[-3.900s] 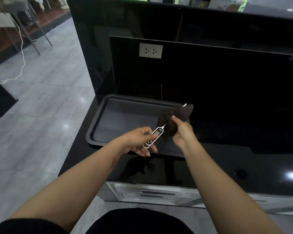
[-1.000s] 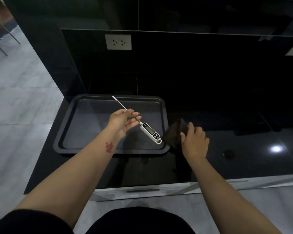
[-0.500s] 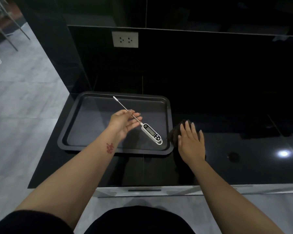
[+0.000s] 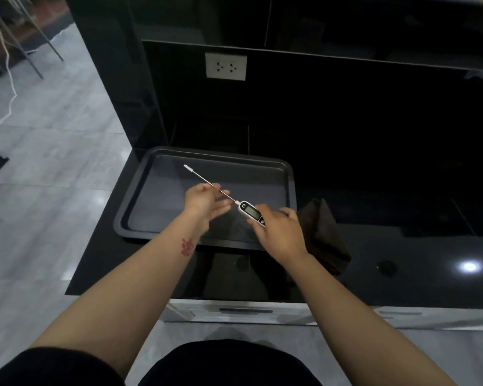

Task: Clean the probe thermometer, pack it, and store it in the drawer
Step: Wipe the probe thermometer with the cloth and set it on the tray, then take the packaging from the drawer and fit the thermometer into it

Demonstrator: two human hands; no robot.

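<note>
The white probe thermometer (image 4: 250, 211) hovers over the dark baking tray (image 4: 140, 190), its thin metal probe pointing up and left with a white tip. My left hand (image 4: 204, 200) pinches the probe near the middle. My right hand (image 4: 276, 228) touches the lower end of the thermometer's body, fingers around it. The dark brown cloth (image 4: 325, 232) lies on the black counter just right of my right hand, free of both hands. A white drawer front (image 4: 246, 310) shows below the counter edge, shut.
The glossy black counter (image 4: 402, 260) stretches to the right. A black back wall carries a white socket (image 4: 226, 66). The counter ends at the left, with grey tiled floor (image 4: 39, 162) beyond and a white cable lying on it.
My right hand has left the cloth on the counter and moved left onto the thermometer's body. My left hand keeps its hold on the probe.
</note>
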